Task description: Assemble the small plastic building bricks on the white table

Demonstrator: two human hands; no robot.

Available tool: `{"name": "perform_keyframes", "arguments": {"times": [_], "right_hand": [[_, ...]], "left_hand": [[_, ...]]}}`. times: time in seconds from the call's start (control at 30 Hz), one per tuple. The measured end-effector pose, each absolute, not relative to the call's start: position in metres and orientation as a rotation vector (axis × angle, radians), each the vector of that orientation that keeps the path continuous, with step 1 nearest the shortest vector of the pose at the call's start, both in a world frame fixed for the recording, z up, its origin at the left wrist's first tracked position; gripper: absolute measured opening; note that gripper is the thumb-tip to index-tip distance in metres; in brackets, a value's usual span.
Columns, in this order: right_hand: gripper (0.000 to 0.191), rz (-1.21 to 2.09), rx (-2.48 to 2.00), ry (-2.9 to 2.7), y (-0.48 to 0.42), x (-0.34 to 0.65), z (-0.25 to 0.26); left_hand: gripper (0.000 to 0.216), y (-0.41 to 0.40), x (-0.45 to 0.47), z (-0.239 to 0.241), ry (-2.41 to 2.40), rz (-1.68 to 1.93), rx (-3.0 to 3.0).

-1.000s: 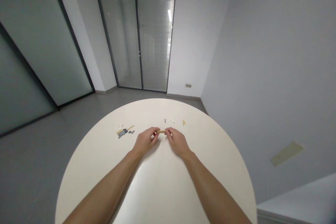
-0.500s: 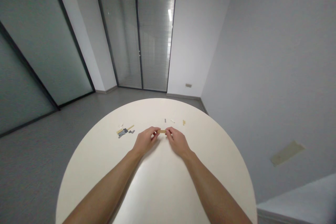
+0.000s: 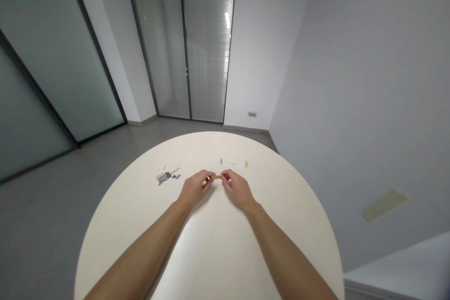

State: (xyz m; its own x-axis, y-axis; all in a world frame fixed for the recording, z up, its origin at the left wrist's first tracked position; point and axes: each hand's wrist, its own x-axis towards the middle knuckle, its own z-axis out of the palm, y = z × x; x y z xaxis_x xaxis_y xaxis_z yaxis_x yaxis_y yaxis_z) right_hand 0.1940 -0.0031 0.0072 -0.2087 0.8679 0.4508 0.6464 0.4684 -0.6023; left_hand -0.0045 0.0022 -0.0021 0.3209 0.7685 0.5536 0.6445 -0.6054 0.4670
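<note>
- Left hand (image 3: 194, 189): fingers curled, thumb + fingertips pinching the left end of a small tan strip (image 3: 217, 176).
- Right hand (image 3: 236, 190): fingers curled too, pinching the strip's right end. Both hands grip the one piece, held level betw. them.
- Strip sits just above the round white table (image 3: 211, 253), near its middle, at 12 o'clock from the wrists. Can't tell if it touches the top.
- Loose pile of grey + tan bits (image 3: 167, 176) lies at 9 o'clock from the left hand, apart from it.
- Small grey piece (image 3: 221, 161), white piece (image 3: 231, 162) and small tan piece (image 3: 246, 164) lie at 12–1 o'clock from the hands, near, not touching.
- Glass doors (image 3: 186, 56) w/ blinds on the far wall at 12 o'clock.
</note>
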Motion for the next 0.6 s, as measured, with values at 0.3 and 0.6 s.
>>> {"name": "perform_keyframes", "arguments": {"times": [0.3,0.6], "right_hand": [[0.014,0.372,-1.265,-1.936,-0.0035,0.1938,0.0078],[0.015,0.384,-1.279,-1.937,-0.0034,0.1933,0.0083]], "left_hand": [[0.02,0.0008,-0.0037,-0.0008,1.322,1.15,2.403],[0.019,-0.0007,-0.0033,0.0007,1.316,1.119,2.382]]}}
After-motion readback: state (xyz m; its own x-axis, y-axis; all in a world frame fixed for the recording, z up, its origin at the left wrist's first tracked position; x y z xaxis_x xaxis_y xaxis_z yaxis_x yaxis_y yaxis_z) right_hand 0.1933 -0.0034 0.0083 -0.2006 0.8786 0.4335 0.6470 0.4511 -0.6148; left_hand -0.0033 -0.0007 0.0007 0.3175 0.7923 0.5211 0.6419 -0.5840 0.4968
